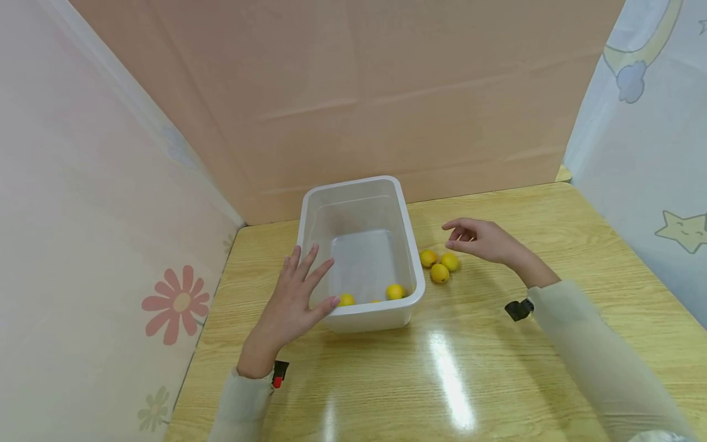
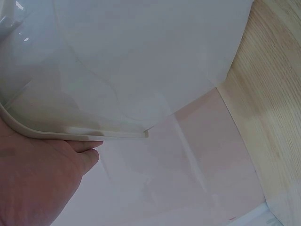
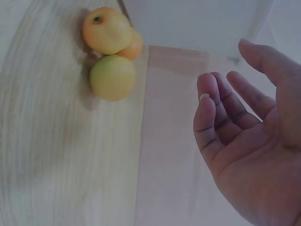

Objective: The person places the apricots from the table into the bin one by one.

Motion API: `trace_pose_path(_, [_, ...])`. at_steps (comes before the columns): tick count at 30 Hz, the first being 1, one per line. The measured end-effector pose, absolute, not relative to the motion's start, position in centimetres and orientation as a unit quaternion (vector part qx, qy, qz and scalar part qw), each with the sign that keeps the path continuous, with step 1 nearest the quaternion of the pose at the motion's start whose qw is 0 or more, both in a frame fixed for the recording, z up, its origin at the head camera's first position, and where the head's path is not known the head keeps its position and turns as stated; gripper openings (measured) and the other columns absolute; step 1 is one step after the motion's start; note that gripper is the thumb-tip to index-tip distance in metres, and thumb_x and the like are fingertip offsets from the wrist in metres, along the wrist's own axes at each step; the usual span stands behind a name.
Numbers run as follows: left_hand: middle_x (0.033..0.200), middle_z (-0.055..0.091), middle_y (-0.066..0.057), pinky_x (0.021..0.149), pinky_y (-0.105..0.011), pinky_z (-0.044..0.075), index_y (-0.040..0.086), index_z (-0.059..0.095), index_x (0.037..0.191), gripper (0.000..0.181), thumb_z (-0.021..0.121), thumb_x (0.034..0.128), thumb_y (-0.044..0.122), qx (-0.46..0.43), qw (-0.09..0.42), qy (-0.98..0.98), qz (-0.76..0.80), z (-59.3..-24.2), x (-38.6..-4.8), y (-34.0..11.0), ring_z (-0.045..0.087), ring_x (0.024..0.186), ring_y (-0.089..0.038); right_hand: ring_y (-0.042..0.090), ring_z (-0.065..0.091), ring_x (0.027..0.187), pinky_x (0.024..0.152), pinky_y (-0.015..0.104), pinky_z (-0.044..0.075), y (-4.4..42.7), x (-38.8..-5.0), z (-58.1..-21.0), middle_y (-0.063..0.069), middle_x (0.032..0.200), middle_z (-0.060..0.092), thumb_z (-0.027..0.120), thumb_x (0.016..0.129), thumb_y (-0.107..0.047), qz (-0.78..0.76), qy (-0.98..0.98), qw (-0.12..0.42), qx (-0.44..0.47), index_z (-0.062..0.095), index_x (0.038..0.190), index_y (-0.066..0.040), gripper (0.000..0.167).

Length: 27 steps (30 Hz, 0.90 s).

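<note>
A white bin (image 1: 364, 310) stands on the table with several yellow-orange fruits inside at its near end, one fruit (image 1: 395, 291) by the right corner. The left hand (image 1: 289, 301) rests on the bin's near left rim, fingers spread and straight; in the left wrist view this hand (image 2: 40, 174) lies along the rim. Right of the bin, three fruits (image 1: 439, 273) sit close together on the wood. Above and to their right hovers the right hand (image 1: 486, 241), loosely bent and holding nothing. The right wrist view has the empty hand (image 3: 254, 136) beside the fruits (image 3: 113, 77), apart from them.
The wooden table (image 1: 497, 368) reaches a pinkish backdrop (image 1: 386, 92) behind the bin. Patterned white sheets hang at the left (image 1: 99, 215) and right (image 1: 635, 153). Each wrist wears a strap with a small dark piece.
</note>
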<state>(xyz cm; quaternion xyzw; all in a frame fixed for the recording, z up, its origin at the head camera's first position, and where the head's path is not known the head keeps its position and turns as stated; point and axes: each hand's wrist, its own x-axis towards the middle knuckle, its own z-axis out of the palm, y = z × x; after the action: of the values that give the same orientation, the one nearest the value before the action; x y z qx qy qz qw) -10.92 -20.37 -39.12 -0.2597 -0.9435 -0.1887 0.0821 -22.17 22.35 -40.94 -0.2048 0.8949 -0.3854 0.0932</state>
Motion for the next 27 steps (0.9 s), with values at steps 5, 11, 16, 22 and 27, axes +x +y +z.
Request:
trace_pose_path(5, [0.169,0.018,-0.014,0.121,-0.065,0.006,0.017,0.043,0.155,0.072,0.051,0.0987,0.060,-0.264,0.085,-0.942,-0.190,-39.2,-11.0,-20.4,0.002,0.154,-0.047,0.021,0.060,0.090,0.077,0.031,0.051,22.6,-22.5,-42.3,0.007,0.105,0.066,0.067,0.100,-0.031,-0.388,0.893,0.100,-0.205,0.059,0.137,-0.007,0.045])
trace_pose_path(11, [0.169,0.017,-0.012,0.121,-0.066,0.007,0.018,0.042,0.156,0.072,0.049,0.0989,0.062,-0.264,0.086,-0.941,-0.193,-39.2,-11.0,-20.5,0.002,0.154,-0.046,0.021,0.061,0.093,0.079,0.033,0.052,23.0,-22.7,-43.4,0.007,0.107,0.066,0.067,0.100,-0.029,-0.382,0.894,0.105,-0.208,0.059,0.137,-0.006,0.045])
trace_pose_path(16, [0.169,0.016,-0.011,0.121,-0.066,0.007,0.018,0.042,0.156,0.072,0.050,0.0989,0.061,-0.265,0.086,-0.941,-0.192,-39.2,-11.0,-20.5,0.002,0.154,-0.046,0.023,0.060,0.094,0.077,0.031,0.051,23.4,-22.7,-43.8,0.009,0.108,0.066,0.067,0.100,-0.028,-0.395,0.888,0.118,-0.203,0.057,0.138,-0.004,0.047])
trace_pose_path(22, [0.169,0.016,-0.012,0.120,-0.066,0.007,0.019,0.041,0.156,0.071,0.051,0.0989,0.060,-0.263,0.082,-0.942,-0.193,-39.2,-11.0,-20.5,0.001,0.154,-0.046,0.023,0.060,0.092,0.073,0.028,0.051,23.8,-22.8,-44.5,0.010,0.108,0.064,0.067,0.099,-0.029,-0.404,0.883,0.134,-0.201,0.054,0.141,-0.002,0.051])
trace_pose_path(27, [0.169,0.017,-0.013,0.120,-0.067,0.007,0.019,0.042,0.156,0.071,0.051,0.0988,0.060,-0.263,0.082,-0.942,-0.193,-39.3,-11.0,-20.5,0.001,0.154,-0.046,0.023,0.062,0.091,0.074,0.031,0.052,24.2,-23.0,-45.5,0.011,0.108,0.065,0.069,0.098,-0.030,-0.406,0.880,0.145,-0.200,0.053,0.142,-0.002,0.054])
